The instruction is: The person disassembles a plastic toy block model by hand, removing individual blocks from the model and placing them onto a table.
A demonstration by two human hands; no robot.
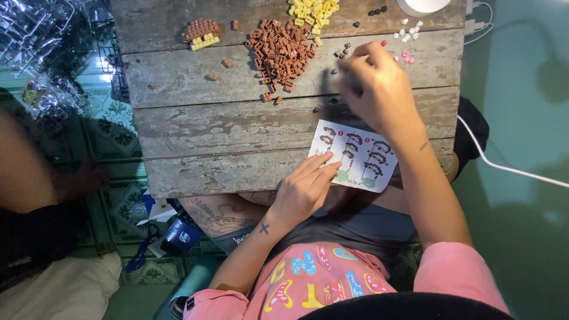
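Nearest the camera: pink short-sleeved shirt with bright printed shapes, the person seated at the near edge of the weathered grey plank table. Landmark for all positions below: the small white instruction card printed with building steps, lying at the table's near edge.

Left hand: flat, fingers extended, tips pressing the card's near-left corner; nothing held.

Right hand: just beyond the card, fingers curled down, tips pinched at the tabletop among a few loose dark bricks. Whether a brick is actually between the fingers cannot be told.

Beyond and left of the card: heap of small brown plastic bricks. Further left, a small half-built brown-and-yellow brick model. Far beyond the card, a pile of yellow bricks; beyond-right, scattered white and pink bricks.

Judgement: part-picking step, checked against the card. Next move calls for a fine fingertip pinch on one tiny piece without scattering its neighbours.
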